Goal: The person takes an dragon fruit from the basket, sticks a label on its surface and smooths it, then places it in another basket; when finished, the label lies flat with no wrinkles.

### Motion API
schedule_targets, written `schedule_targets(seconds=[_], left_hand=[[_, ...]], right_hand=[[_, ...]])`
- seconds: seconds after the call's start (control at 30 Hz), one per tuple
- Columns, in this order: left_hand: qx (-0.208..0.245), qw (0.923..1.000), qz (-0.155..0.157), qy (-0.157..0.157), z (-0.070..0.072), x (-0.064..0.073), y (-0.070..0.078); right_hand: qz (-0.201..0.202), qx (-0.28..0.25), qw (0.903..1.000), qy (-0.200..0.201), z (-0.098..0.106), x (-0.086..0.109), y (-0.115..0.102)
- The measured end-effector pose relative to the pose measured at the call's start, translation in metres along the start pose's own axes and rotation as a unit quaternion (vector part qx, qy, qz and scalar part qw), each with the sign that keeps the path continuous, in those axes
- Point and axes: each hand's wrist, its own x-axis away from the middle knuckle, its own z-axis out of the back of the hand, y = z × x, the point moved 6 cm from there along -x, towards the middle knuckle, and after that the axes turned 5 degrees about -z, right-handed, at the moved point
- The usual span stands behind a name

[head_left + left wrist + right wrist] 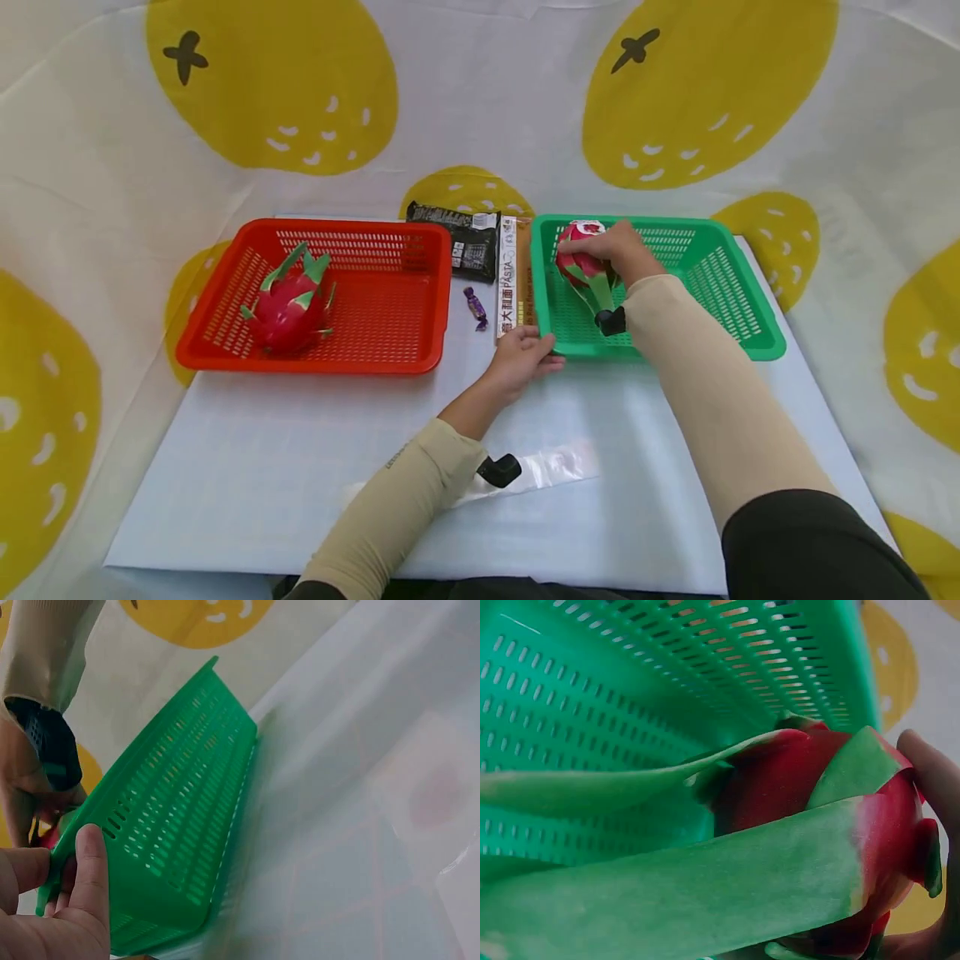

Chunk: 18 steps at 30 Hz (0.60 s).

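My right hand (621,250) grips a red dragon fruit (572,260) with long green leaves, at the left side of the green basket (767,337). Up close in the right wrist view, the fruit (772,784) lies against thumb and fingers, its leaves stretching across the basket's inside. My left hand (517,365) holds the green basket's front left corner. In the left wrist view its thumb and a finger pinch the rim, and the basket's slotted side (180,787) stands in full view. A second dragon fruit (288,312) sits in the red basket (397,365).
Between the baskets lie a black packet (468,250), a pasta package (507,287) and a purple wrapped candy (475,308). A clear plastic strip (555,468) lies on the white table (270,475) near the front. Behind hangs a cloth with yellow fruit prints.
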Motion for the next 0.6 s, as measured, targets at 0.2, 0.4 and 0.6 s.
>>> schedule_targets(seconds=[0.2,0.4,0.6], left_hand=[[0.01,0.9999,0.008,-0.001,0.001,0.0,-0.003],[0.016,0.9998,0.01,0.0,0.001,-0.002,-0.004],[0.024,0.9996,0.013,-0.002,0.001,-0.002,-0.003]], right_hand=[[-0.029,-0.014,0.9986,-0.042,-0.02,-0.015,0.004],[-0.034,-0.033,0.9977,-0.048,-0.035,-0.021,0.007],[-0.044,0.001,0.9979,-0.046,-0.041,-0.026,0.013]])
